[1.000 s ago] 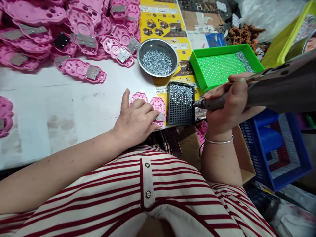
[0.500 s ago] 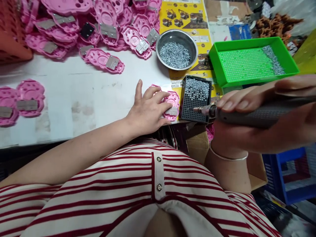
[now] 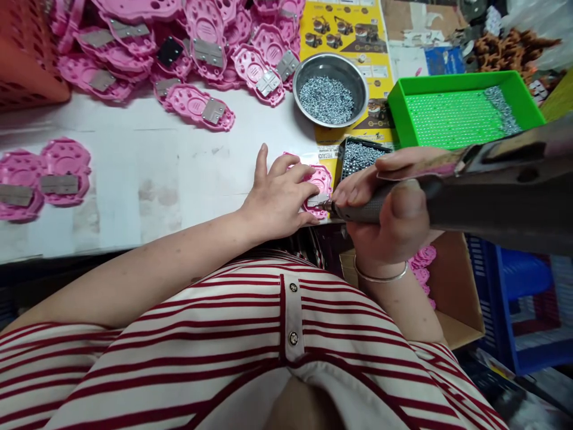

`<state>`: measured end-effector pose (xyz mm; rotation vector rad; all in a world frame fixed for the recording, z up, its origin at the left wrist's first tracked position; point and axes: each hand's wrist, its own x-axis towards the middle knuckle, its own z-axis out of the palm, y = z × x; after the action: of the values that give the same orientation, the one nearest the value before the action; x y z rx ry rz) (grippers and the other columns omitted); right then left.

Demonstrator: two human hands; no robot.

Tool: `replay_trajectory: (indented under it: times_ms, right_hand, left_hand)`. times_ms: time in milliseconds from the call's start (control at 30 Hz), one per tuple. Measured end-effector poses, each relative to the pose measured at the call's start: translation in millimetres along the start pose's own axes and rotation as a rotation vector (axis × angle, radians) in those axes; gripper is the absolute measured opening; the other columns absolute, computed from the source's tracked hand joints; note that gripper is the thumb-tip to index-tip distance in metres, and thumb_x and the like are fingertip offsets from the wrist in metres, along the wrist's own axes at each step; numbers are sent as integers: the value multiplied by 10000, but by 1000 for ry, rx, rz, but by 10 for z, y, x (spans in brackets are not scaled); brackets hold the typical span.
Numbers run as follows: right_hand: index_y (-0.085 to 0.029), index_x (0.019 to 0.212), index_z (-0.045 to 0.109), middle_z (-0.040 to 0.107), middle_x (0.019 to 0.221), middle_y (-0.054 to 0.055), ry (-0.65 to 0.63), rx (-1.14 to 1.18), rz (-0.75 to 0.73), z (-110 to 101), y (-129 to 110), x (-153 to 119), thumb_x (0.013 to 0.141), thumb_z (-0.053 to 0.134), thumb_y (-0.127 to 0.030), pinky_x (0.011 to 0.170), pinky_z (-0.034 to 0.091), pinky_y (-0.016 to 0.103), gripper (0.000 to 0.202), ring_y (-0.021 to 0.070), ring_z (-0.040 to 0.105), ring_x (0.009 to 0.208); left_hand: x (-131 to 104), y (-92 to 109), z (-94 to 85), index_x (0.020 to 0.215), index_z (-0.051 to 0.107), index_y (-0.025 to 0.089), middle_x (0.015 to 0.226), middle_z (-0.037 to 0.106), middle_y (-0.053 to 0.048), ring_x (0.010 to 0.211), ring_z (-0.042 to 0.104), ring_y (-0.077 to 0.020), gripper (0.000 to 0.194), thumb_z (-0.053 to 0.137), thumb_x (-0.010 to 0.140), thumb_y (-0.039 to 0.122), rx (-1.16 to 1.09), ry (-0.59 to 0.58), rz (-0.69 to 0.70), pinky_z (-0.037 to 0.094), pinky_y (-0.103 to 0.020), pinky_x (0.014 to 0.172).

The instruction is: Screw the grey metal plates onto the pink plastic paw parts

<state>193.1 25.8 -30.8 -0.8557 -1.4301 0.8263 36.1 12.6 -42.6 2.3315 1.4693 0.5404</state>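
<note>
My left hand holds a pink plastic shell down at the table's front edge, its thumb and fingers spread around and over the part. A grey metal plate lies in the shell, partly covered by my fingers. My right hand is closed around a dark power screwdriver tilted nearly flat. Its bit meets the shell beside the metal plate; the exact contact is too small to make out. Just behind, a black tray of small screws is partly hidden by my right hand.
A steel bowl of screws and a green tray stand beyond my hands. Pink shells with plates are heaped at the back left, near an orange basket. Two joined-looking shells lie left. Below right is a cardboard box.
My right hand has brought the screwdriver left from over the black tray to the pink shell. My left hand stays on the shell; the whole view has shifted slightly.
</note>
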Motion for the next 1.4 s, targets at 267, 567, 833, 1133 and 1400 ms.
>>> replay_trajectory:
  times_ms: [267,567,833,1133,1400]
  right_hand:
    - [-362,1072,624,536,746,-42,20,29,-179,32,-14,3,882,576,-640,583,512,304,340,115,565,615]
    - [-287,957,564,423,627,-74,-182,136,-321,10,141,140,978,504,-371,551,485,278,105,80,470,495]
    - [-291,1042,683,467,578,-80,91,149,-370,-103,-114,237,940,590,-482,413,389,218,236,63,464,433]
    - [-265,958,680,415,541,-75,343,-39,-445,-426,28,407,944,611,-454,403,356,210,202,55,399,415]
    - [-276,944,630,355,531,-79,327,-60,-374,-371,98,395,922,599,-569,394,352,234,296,68,364,397]
  left_hand:
    - [24,16,-41,1083,785,272,1385,660,-50,1415,437,-387,249,759,859,377,12,-63,-22,43,-779,1253]
    - [71,28,-58,1064,800,279,1270,703,-54,1401,442,-384,238,761,849,375,-1,-80,-19,20,-753,1262]
    - [58,16,-56,1081,802,273,1325,700,-65,1397,453,-394,305,802,820,431,11,-83,-4,58,-775,1246]
    - [-13,-20,7,1078,802,274,1280,723,-78,1358,491,-398,304,823,808,412,45,-27,46,89,-794,1230]
    - [-42,-14,11,1088,796,277,1278,729,-81,1336,519,-405,320,834,797,406,66,-10,57,117,-814,1219]
